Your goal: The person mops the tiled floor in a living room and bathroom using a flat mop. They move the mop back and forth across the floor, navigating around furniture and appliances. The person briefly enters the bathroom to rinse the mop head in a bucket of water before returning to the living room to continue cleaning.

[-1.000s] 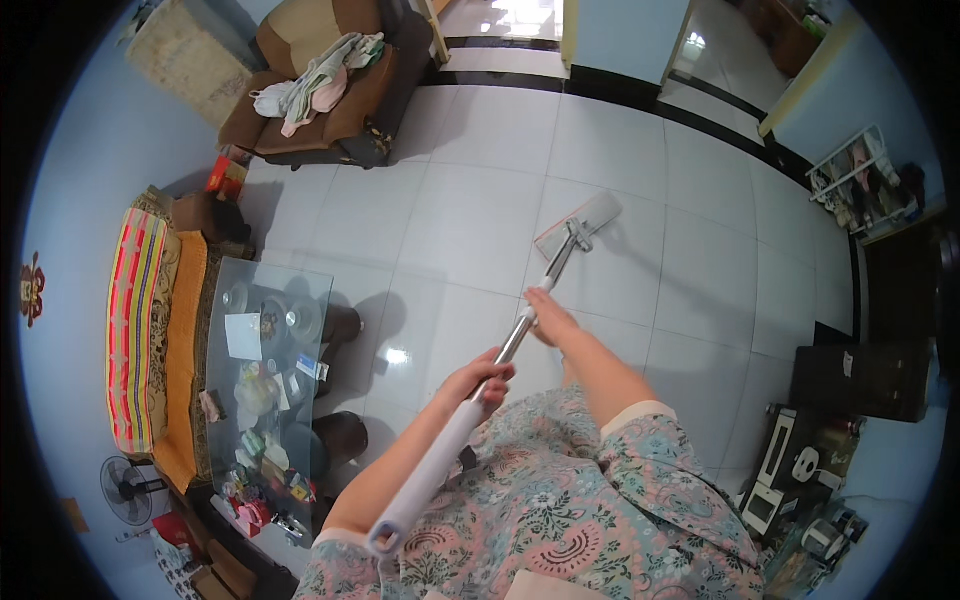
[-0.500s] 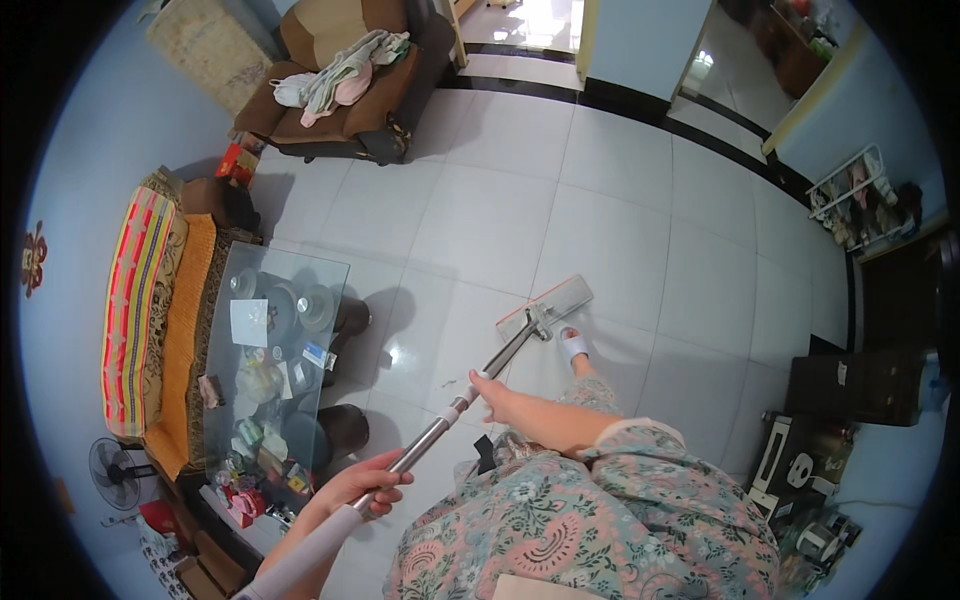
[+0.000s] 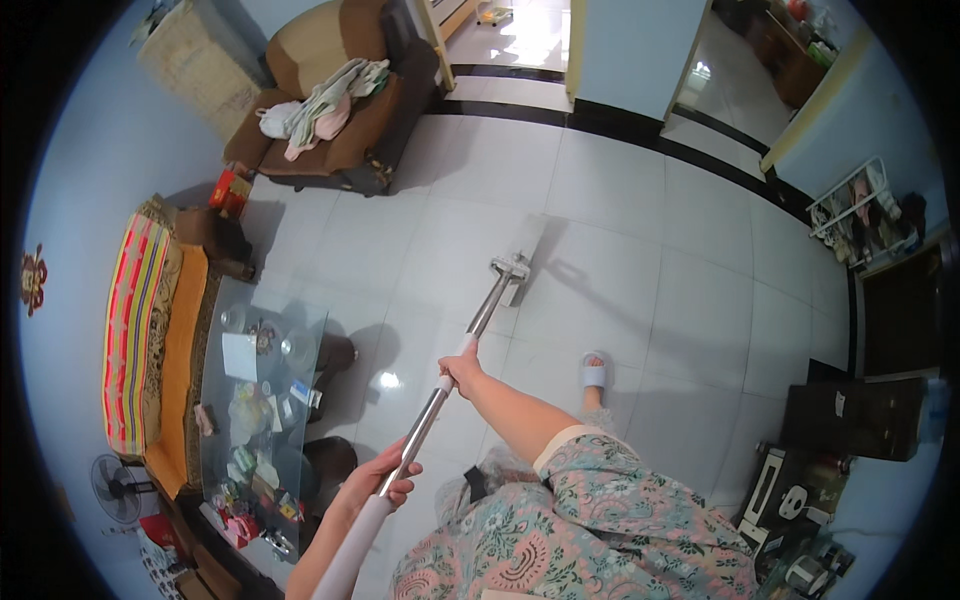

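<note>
Head view shows a flat mop lying on the white tiled floor near the centre of the frame, its metal handle slanting down toward the lower left. The right hand has its fingers wrapped around the handle midway, and the left hand has its fingers closed on the handle lower down, near the padded end. Open tiles spread above and to the right of the mop head, up to a black floor stripe before the doorways. Left of the handle, a glass worktop crowded with small items stands close, with a striped sofa behind it. A brown armchair heaped with cloths sits at upper left. A slippered foot rests just right of the arm.
</note>
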